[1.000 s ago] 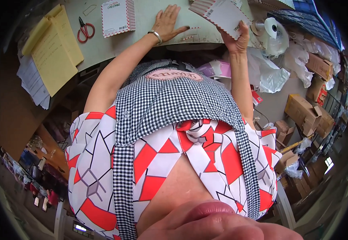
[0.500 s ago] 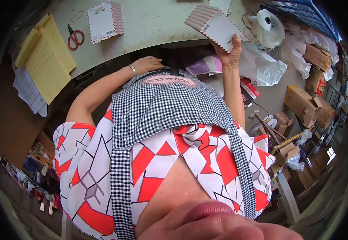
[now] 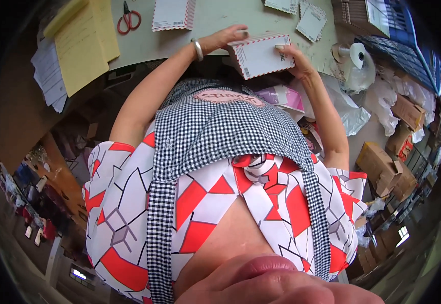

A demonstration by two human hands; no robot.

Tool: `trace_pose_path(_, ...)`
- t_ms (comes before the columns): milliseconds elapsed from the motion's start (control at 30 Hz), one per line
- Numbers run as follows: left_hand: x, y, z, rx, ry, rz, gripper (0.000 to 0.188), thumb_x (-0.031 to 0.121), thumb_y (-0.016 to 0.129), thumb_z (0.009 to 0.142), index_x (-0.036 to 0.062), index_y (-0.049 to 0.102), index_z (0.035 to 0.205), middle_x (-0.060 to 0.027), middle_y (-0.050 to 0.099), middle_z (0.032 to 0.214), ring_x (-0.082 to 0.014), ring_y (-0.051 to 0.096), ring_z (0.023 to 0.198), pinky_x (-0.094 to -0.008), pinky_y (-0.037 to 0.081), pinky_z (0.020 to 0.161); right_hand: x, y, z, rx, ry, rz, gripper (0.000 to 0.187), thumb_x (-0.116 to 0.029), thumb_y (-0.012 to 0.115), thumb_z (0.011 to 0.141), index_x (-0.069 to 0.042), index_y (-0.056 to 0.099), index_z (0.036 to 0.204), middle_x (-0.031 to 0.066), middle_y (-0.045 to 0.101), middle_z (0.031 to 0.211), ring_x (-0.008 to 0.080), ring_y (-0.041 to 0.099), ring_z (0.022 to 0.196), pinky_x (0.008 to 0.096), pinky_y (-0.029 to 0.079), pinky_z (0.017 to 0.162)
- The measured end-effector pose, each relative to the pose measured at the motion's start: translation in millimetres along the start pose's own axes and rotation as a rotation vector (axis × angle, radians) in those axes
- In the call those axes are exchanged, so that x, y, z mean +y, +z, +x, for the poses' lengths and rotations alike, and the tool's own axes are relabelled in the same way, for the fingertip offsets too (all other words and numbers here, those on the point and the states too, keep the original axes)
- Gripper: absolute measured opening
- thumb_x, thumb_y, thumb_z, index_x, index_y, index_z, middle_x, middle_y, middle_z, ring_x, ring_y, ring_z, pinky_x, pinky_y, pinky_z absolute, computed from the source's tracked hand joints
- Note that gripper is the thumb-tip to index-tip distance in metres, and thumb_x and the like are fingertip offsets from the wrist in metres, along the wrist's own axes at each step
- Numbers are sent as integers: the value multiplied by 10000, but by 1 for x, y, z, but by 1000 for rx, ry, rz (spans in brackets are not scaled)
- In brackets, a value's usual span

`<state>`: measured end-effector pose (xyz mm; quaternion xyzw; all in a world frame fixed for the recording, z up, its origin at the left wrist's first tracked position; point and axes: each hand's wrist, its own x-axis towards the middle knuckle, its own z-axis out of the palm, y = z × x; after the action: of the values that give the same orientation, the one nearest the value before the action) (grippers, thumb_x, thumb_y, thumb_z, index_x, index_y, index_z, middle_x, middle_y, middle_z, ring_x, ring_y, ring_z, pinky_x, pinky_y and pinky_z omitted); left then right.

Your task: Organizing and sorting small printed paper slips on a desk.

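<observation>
My right hand grips the right end of a thick stack of white cards with red-striped borders, the thumb lying on its top face. The stack is held tilted at the near edge of the table, over my apron. My left hand is at the stack's far left corner, fingers stretched out and apart. Whether its fingertips touch the cards I cannot tell. A second stack of white cards with the same striped edges lies on the table to the left, partly cut off by the frame.
Red-handled snips and yellow papers lie at the left of the table. Loose white cards lie at the far right. Beyond them are a white roll, plastic bags, a blue crate and cardboard boxes.
My left hand has risen from beside the apron to the stack's left corner. My right hand has brought the stack nearer and turned it more level. The view has shifted.
</observation>
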<state>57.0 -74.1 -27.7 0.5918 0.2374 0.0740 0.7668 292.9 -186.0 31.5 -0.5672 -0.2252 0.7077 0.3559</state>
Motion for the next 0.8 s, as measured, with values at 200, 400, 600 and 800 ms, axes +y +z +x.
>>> trace_pose_path(200, -1, 25, -14, -107, -117, -18, 898, 349, 695, 741, 86, 187, 1434, -147, 478, 1241, -204, 516, 1082, -306, 412, 925, -32, 33, 10, -127, 140, -223, 499, -332, 662, 774, -41, 539, 1160, 72, 613, 1037, 157, 592, 925, 314, 493, 801)
trace_pose_path(400, 3, 30, -21, 63, 25, -644, 682, 251, 656, 775, 9, 331, 1323, -146, 540, 1179, -212, 566, 1058, -345, 463, 917, -32, 2, 40, -142, 81, -52, 537, -541, 537, 849, -124, 491, 1183, 46, 585, 1052, 154, 554, 955, 336, 444, 842)
trace_pose_path(600, -24, 10, 11, 430, 96, -674, 662, 201, 710, 741, -19, 379, 1270, -145, 570, 1115, -223, 601, 984, -350, 500, 858, 10, 28, 69, -38, -65, 108, 559, -448, 585, 852, -112, 431, 1271, 72, 557, 1114, 165, 545, 964, 322, 444, 840)
trace_pose_path(800, -20, 15, 16, 508, 141, -645, 753, 232, 748, 713, -27, 331, 1284, -161, 551, 1122, -228, 588, 995, -342, 487, 864, 10, 43, 91, -24, -136, 67, 507, -354, 642, 814, -41, 519, 1193, 42, 603, 1005, 126, 568, 872, 250, 455, 770)
